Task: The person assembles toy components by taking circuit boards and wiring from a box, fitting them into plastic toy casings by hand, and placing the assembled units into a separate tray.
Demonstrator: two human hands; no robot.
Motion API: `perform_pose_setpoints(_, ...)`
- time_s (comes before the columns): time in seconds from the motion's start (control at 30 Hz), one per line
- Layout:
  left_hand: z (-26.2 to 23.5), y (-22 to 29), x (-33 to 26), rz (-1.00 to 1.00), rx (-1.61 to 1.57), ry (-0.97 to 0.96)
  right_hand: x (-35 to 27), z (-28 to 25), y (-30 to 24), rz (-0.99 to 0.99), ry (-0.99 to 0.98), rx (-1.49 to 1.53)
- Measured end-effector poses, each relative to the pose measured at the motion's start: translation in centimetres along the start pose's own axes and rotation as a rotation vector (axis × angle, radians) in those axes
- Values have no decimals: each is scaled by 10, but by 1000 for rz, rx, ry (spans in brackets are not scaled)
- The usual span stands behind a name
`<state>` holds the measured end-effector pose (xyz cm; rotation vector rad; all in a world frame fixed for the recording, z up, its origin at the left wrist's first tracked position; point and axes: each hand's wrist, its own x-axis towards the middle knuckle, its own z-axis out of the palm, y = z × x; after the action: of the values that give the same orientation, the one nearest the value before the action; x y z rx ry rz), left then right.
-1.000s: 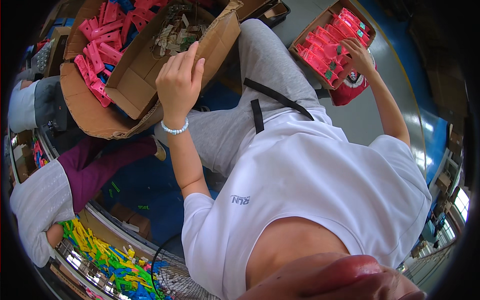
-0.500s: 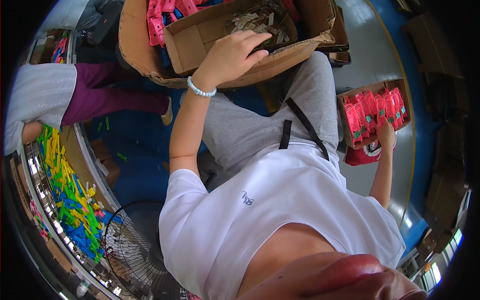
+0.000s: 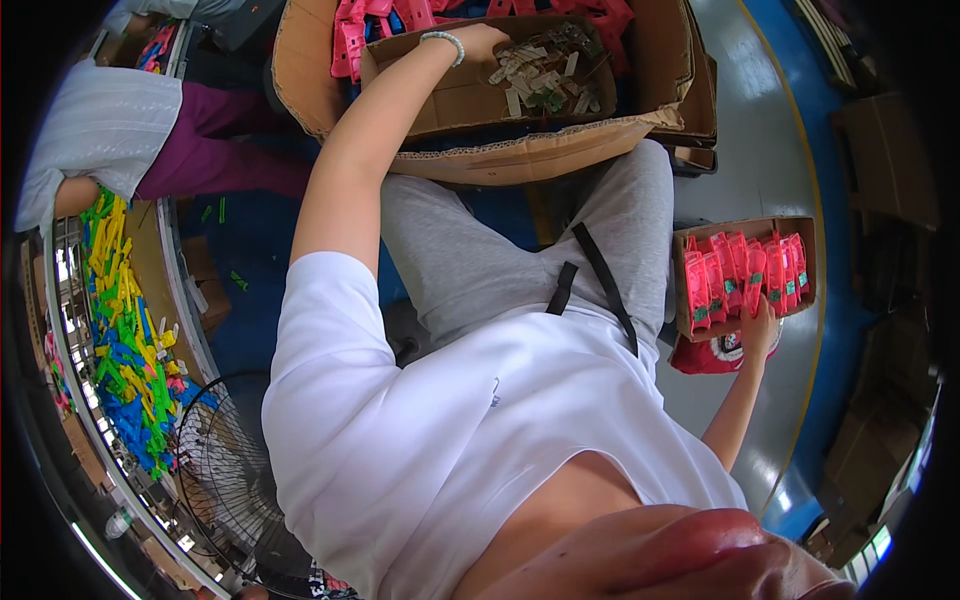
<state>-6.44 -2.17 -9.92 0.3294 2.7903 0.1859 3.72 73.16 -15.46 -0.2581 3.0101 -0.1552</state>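
Observation:
My left hand (image 3: 474, 44) reaches into a small cardboard box (image 3: 440, 115) standing inside a larger carton (image 3: 500, 165). It is beside a loose pile of small white strip-like parts with thin wires (image 3: 545, 75); its fingertips point down and are hidden from me. At the right, my right hand (image 3: 760, 325) is at the near edge of an open cardboard box (image 3: 685, 300). The box holds a row of pink plastic pieces (image 3: 715, 285) with green patches. Its fingers close on the lower end of one pink piece (image 3: 753, 288), which sits out of line with the others.
More pink and blue pieces (image 3: 350, 45) lie in the large carton. A red bag (image 3: 705, 357) is under the right box. On the left, a person in purple trousers (image 3: 225, 150) stands by a bench heaped with yellow, green and blue parts (image 3: 125, 350); a fan (image 3: 225, 470) is nearby.
My left hand has moved from over the carton's near edge, fingers spread, further into the inner box. My right hand has drawn slightly toward its box's near edge. The whole view has shifted.

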Motion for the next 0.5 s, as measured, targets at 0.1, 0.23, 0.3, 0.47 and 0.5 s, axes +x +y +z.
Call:
perform_pose_setpoints(0.1, 21, -4, 5, -64, 17, -74, -14, -10, 1, -29, 85, 110)
perform_pose_setpoints(0.23, 45, -15, 1, -88, -3, -62, -2, -36, -11, -84, 136, 158)
perform_pose_setpoints(0.3, 56, -16, 1, -72, 70, 4, 20, -52, -29, -58, 167, 151)
perform_pose_setpoints(0.47, 57, -19, -14, -188, 20, 27, 87, -91, -137, -313, 334, 251)
perform_pose_setpoints(0.5, 52, -22, -18, -197, 26, 35, 97, -104, -172, -334, 333, 319)
